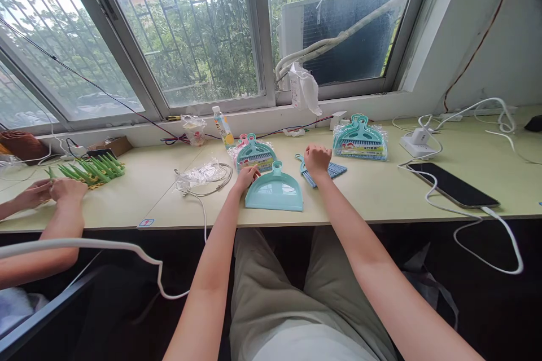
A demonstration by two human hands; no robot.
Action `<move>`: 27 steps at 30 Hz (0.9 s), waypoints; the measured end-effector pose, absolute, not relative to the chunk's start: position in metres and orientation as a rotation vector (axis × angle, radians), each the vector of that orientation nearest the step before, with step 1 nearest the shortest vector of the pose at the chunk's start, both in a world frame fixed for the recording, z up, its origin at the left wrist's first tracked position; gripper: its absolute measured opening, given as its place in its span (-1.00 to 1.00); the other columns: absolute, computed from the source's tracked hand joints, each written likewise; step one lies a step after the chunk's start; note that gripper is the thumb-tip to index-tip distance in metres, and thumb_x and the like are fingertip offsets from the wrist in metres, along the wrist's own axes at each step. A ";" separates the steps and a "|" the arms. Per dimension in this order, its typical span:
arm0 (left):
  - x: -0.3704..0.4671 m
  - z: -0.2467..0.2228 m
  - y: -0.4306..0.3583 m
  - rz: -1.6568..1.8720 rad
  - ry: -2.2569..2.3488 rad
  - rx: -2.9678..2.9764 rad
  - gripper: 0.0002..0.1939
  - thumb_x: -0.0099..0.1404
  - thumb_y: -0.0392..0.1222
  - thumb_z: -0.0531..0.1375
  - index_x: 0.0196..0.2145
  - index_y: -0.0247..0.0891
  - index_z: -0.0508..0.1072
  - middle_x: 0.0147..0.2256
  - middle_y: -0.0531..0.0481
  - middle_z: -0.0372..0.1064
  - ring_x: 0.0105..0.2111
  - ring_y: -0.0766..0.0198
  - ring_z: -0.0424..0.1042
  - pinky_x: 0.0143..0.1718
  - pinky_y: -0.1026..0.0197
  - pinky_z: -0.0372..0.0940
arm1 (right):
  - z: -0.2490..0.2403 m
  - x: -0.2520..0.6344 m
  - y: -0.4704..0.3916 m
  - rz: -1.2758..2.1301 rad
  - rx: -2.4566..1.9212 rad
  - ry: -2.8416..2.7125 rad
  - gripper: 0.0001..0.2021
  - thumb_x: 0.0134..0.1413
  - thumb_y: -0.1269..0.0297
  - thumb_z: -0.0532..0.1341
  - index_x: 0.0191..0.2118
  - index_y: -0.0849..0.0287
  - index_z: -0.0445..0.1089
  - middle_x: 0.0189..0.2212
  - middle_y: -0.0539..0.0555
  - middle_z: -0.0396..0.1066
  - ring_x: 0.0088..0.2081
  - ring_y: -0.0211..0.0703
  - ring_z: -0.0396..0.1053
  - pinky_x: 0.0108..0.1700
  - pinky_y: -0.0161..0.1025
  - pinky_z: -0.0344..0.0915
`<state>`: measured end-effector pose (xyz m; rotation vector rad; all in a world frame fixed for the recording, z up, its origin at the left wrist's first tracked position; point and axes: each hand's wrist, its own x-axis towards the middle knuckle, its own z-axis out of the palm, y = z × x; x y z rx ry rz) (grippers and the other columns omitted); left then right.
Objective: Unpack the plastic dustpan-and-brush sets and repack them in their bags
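A light teal dustpan (274,192) lies near the table's front edge, its looped handle pointing away. At its upper left side is my left hand (247,177), fingers curled together on its edge. My right hand (317,159) is closed in a fist over a small teal brush (336,170); the brush's handle end shows left of the fist and its striped blue bristles on both sides. Behind the dustpan stands a wrapped dustpan-and-brush set (256,155), with some pink at its left. Another wrapped teal set (359,140) stands farther right.
A phone (455,184) with white cables and a charger block (419,141) lie to the right. Left are clear plastic wrap (199,176), a coiled cable, a bottle (223,127) and another person's hands (55,190) beside green items (95,169). Windows rise behind the table.
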<state>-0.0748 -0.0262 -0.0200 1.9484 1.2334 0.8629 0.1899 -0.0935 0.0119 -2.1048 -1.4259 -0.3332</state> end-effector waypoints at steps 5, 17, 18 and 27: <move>-0.076 -0.011 -0.034 0.806 1.149 1.912 -0.44 0.15 0.36 0.17 -0.44 -0.27 0.48 -0.54 0.02 0.32 -0.58 0.35 0.25 -0.51 0.26 0.15 | 0.013 0.190 -0.094 -0.225 -2.355 -1.492 -0.66 0.26 0.32 0.00 -0.14 0.30 0.51 -0.17 0.36 0.48 -0.01 0.17 0.28 0.03 0.03 -0.04; -0.078 -0.012 -0.036 0.851 1.074 1.968 -0.60 -0.05 0.10 0.39 -0.40 -0.29 0.52 -0.42 -0.03 0.43 -0.36 0.26 0.37 -0.32 0.21 0.25 | 0.005 0.198 -0.087 -0.165 -2.547 -1.499 -0.64 0.19 0.26 0.09 0.00 0.29 0.47 0.00 0.38 0.40 0.06 0.18 0.24 0.05 0.07 -0.03; -0.078 -0.011 -0.036 0.862 1.095 1.968 -0.61 -0.04 0.10 0.38 -0.42 -0.28 0.52 -0.42 -0.03 0.43 -0.36 0.25 0.37 -0.31 0.20 0.26 | 0.004 0.198 -0.087 -0.169 -2.544 -1.499 -0.64 0.18 0.24 0.10 0.00 0.29 0.47 0.00 0.38 0.40 0.06 0.18 0.24 0.05 0.07 -0.03; -0.076 -0.009 -0.038 0.890 1.172 1.984 -0.66 -0.01 0.08 0.37 -0.44 -0.27 0.52 -0.43 -0.04 0.44 -0.36 0.23 0.39 -0.31 0.19 0.27 | 0.002 0.201 -0.085 -0.228 -2.403 -1.465 -0.65 0.11 0.19 0.14 -0.11 0.32 0.49 -0.12 0.36 0.45 0.01 0.21 0.25 0.04 0.04 -0.03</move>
